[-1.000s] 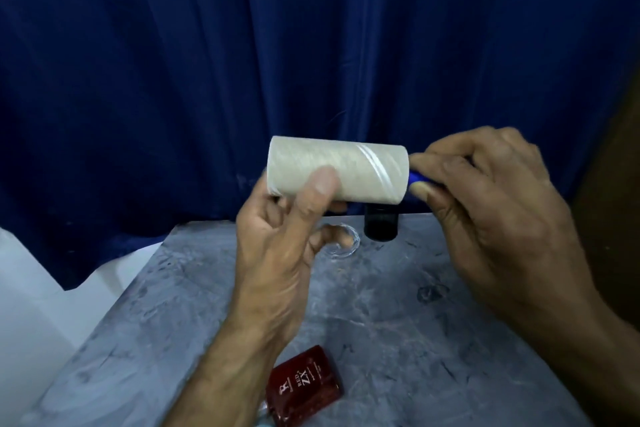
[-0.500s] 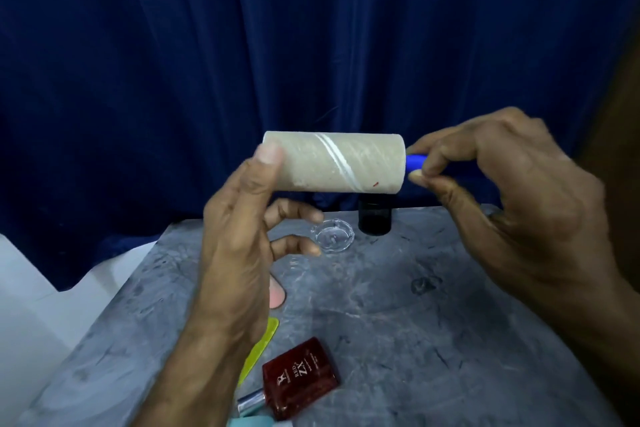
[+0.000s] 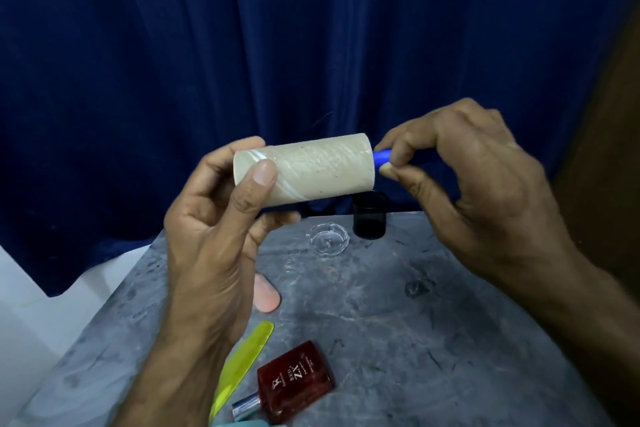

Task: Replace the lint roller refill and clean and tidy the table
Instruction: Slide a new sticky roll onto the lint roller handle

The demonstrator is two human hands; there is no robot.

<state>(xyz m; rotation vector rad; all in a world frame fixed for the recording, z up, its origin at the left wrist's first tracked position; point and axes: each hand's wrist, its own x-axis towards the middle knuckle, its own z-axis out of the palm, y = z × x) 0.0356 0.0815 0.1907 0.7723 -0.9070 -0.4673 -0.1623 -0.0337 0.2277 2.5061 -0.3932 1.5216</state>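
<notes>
Your left hand (image 3: pixel 211 246) pinches the spent roll (image 3: pixel 304 168) at its 9 o'clock end, above the tabletop (image 3: pixel 433 340); your right hand (image 3: pixel 485 191) pinches the blue handle (image 3: pixel 382 157) at 3 o'clock. Pull straight along the axis, twisting slightly, grip firm

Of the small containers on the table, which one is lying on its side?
The red perfume bottle near the front edge lies flat, silver neck pointing left. The black cup and the clear glass dish at the back both sit upright.
</notes>
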